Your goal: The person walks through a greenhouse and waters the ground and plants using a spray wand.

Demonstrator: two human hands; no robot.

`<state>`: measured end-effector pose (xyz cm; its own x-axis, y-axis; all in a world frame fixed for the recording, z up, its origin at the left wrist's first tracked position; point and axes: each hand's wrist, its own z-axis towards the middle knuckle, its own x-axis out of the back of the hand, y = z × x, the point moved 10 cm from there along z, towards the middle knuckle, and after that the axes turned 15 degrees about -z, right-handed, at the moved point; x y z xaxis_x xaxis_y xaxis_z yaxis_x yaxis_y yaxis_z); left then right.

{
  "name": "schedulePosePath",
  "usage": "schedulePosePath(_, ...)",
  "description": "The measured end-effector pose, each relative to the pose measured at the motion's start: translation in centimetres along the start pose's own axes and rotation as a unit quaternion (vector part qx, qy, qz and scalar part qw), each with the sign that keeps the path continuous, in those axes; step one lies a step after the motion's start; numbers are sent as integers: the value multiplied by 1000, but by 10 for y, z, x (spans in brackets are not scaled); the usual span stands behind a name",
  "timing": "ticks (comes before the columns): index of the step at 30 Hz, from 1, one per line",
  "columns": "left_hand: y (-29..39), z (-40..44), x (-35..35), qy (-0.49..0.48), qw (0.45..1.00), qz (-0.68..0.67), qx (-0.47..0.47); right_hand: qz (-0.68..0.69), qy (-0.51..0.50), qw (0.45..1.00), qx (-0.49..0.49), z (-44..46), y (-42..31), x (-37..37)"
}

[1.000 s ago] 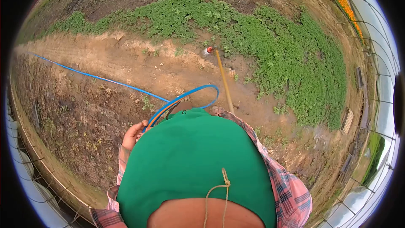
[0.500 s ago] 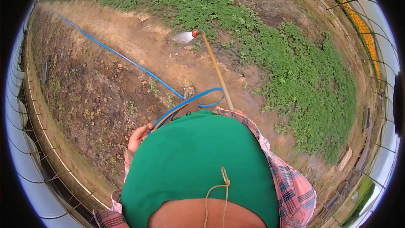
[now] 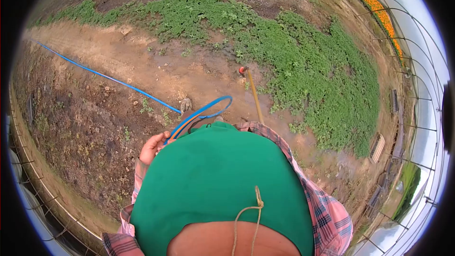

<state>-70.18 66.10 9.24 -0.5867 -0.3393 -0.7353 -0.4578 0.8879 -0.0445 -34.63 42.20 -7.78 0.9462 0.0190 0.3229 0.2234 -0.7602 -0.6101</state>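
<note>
The left hand (image 3: pixel 150 148) holds the looped blue hose (image 3: pixel 208 105) left of the middle, maybe so it won't drag. Above the middle, a yellow pole (image 3: pixel 255 96) lets its red nozzle (image 3: pixel 242 70) reach out. The right hand is hidden; I can't tell.

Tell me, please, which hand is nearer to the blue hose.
Left. The left hand holds the blue hose; the right hand is hidden, so its place relative to the hose is unclear.
</note>
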Motion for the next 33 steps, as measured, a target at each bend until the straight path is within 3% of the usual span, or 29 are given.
schedulePosePath(3, -5, 8, 1, -16, 1000, 21, 14, -169, 45, 983, 49, -10, 38, 9)
schedulePosePath(7, -13, 7, -13, -33, 999, 18, 25, -356, 99, 920, 128, -14, 69, 8)
schedulePosePath(10, -18, 4, -18, -36, 999, 2, 26, -245, 166, 946, 129, -30, 49, 25)
schedulePosePath(13, -20, 3, -18, -52, 998, 7, 26, -239, 184, 933, 194, -53, -38, 31)
schedulePosePath(14, -20, 3, -18, -60, 998, 10, 27, -39, 132, 984, 114, -40, -29, 30)
schedulePosePath(15, -21, 1, -19, -56, 998, 8, 24, 162, 72, 984, 29, -29, -21, 19)
schedulePosePath(16, -22, -1, -21, -51, 998, 6, 21, 354, 6, 934, -59, -23, -19, -1)
schedulePosePath(19, -21, -5, -19, -46, 999, 17, 11, 449, 51, 888, -87, -65, -123, 11)
schedulePosePath(25, -23, -9, -20, -28, 999, 19, -5, 295, 24, 955, -11, -51, -140, 17)
schedulePosePath(33, -36, 2, -29, -47, 999, 18, 15, 320, 99, 941, -41, -77, -104, 48)
